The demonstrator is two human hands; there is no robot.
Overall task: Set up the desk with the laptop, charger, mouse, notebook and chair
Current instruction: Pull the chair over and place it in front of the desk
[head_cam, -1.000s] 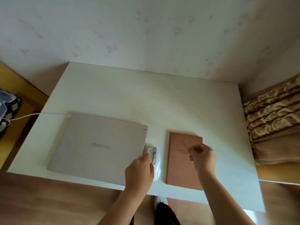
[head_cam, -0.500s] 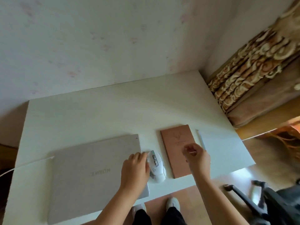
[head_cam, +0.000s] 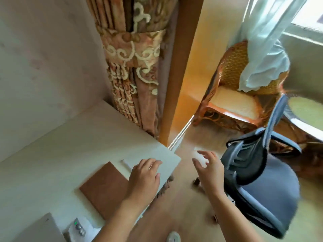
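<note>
Head view shows our two hands out in front of us, both with loose, spread fingers and holding nothing. Our left hand (head_cam: 146, 179) hangs over the right end of the white counter (head_cam: 73, 151); we cannot tell if it touches the top. Our right hand (head_cam: 208, 169) is off the counter, in the air above the wooden floor (head_cam: 176, 203), just beside the dark blue office chair with the black mesh back (head_cam: 262, 186). It does not touch the chair. The chair stands on the floor to the right of the counter, apart from it.

We see the flat brown notebook (head_cam: 104, 187) lying on the counter, right next to our left hand, on its left side. A small white stick-shaped thing (head_cam: 126, 164) lies just past the notebook's far corner. The white mouse with grey buttons and a tiny green light (head_cam: 78, 229) sits near the bottom edge, and a corner of the shut grey laptop (head_cam: 42, 229) is beside it. Both are well behind our hands.

A brown patterned curtain (head_cam: 134, 67) hangs past the counter. A wicker chair (head_cam: 234, 95) stands farther back.
</note>
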